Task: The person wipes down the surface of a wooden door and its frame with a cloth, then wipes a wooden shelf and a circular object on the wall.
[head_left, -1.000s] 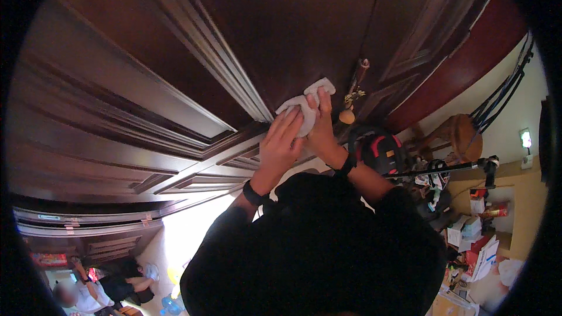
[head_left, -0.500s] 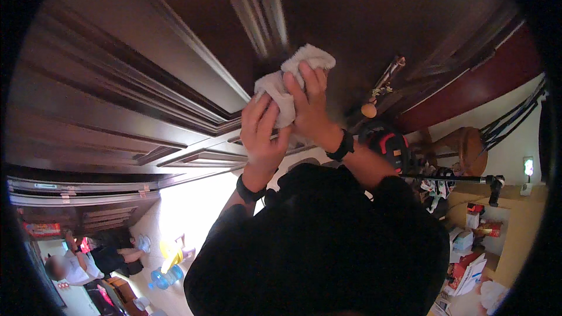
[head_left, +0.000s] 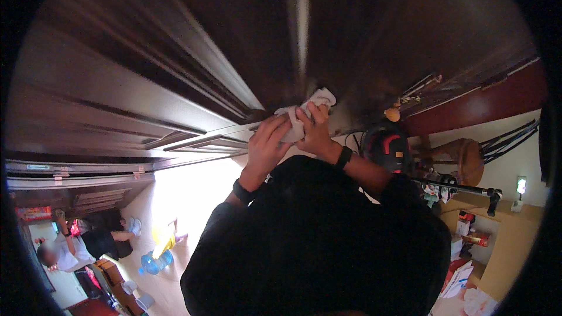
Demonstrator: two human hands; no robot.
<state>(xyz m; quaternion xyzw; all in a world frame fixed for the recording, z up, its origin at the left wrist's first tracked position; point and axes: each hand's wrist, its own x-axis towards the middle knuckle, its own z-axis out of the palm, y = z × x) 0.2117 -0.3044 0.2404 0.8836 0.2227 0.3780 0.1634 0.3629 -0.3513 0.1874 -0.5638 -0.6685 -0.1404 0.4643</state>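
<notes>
A white cloth is bunched between my two hands, against the dark brown panelled wooden door. My left hand grips its left part with bent fingers. My right hand is closed on the other part, where a folded corner sticks out above the fingers. Both wrists wear black bands. Right of my hands, a metal door handle with keys and a round tan pendant hangs on the door.
A black and red bag and a wooden stool stand at the right, by a black pole. Shelves with papers lie lower right. At the lower left are a blue water bottle, a yellow cloth and another person.
Both hands have drawn down the door with the cloth, closer to my body, and come nearer together. The view has shifted, so the handle appears farther right.
</notes>
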